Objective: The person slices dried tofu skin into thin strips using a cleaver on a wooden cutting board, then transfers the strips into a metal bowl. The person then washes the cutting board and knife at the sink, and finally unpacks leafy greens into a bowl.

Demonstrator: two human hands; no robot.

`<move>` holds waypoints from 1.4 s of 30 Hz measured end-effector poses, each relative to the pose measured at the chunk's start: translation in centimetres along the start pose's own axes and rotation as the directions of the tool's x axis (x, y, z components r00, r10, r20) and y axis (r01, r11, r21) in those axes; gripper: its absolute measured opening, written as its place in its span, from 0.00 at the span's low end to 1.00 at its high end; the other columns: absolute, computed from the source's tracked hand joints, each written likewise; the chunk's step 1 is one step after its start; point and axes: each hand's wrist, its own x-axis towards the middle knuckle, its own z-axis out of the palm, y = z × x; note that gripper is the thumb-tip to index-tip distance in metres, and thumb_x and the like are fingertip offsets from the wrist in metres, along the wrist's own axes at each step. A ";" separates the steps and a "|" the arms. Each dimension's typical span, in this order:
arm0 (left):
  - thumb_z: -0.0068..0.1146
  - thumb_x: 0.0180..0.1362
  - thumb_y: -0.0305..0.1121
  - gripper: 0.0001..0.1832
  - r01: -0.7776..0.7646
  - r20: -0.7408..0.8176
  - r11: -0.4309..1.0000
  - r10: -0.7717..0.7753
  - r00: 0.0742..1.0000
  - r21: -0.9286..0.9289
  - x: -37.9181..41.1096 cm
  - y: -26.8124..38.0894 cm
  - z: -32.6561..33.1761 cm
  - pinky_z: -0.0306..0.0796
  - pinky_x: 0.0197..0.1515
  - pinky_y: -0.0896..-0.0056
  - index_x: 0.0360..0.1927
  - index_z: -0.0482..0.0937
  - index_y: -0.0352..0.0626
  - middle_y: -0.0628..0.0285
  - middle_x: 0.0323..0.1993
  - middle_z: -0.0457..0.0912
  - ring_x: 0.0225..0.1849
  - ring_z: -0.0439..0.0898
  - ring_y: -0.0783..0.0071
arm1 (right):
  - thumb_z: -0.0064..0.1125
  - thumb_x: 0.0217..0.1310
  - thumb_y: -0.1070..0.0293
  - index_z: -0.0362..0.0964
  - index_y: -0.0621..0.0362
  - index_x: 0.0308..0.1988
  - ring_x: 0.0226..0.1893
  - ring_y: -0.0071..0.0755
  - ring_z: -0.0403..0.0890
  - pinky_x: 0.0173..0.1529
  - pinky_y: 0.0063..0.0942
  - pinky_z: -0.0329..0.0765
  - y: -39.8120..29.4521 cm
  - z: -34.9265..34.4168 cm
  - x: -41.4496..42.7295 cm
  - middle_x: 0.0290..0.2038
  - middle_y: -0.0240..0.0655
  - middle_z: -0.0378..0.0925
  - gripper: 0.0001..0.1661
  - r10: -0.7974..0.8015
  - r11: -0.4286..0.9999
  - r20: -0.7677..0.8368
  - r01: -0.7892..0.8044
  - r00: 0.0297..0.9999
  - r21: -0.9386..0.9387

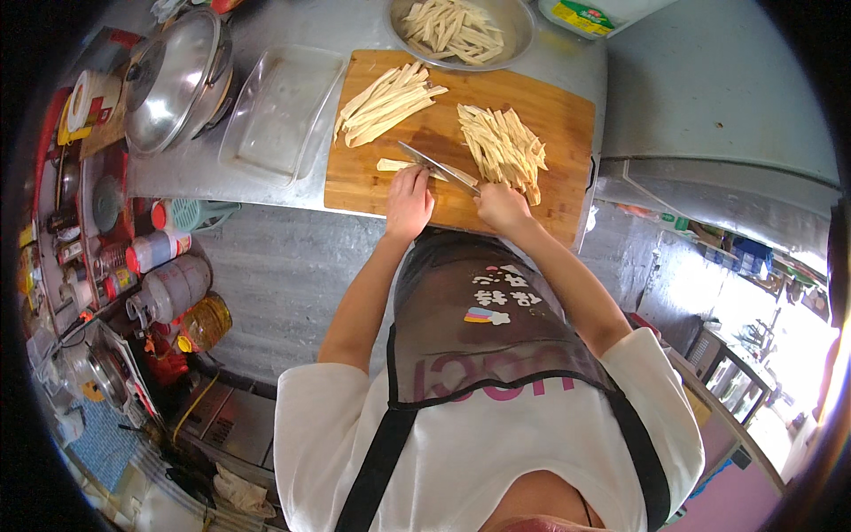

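My right hand (503,207) grips the handle of a kitchen knife (444,167), whose blade slants up and left across a pale yuba stick (393,164). With bent fingers, my left hand (409,199) holds that stick down on the wooden cutting board (555,113), close beside the blade. Long yuba sticks (385,110) lie bunched at the board's upper left. A pile of yuba pieces (502,146) rests on the right side, just beyond my right hand. Behind the board, a metal bowl (525,41) holds more cut yuba pieces (453,30). My fingers hide part of the stick.
Left of the board stands a clear plastic tray (262,120), and beyond it a lidded metal wok (176,83). A white container (598,14) is at the back right. A metal appliance (718,113) borders the counter's right side. Bottles (159,251) stand below left.
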 end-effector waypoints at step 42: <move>0.60 0.50 0.30 0.15 0.200 -0.245 0.980 -0.190 0.951 0.016 10.5 -3.5 -0.9 0.69 0.43 0.54 0.43 0.76 0.44 0.54 0.36 0.77 0.41 0.75 0.53 | 0.57 0.56 0.50 0.77 0.67 0.35 0.38 0.58 0.80 0.42 0.47 0.76 4.6 1.3 -0.6 0.33 0.58 0.78 0.26 0.114 0.946 -0.375 0.014 0.920 0.323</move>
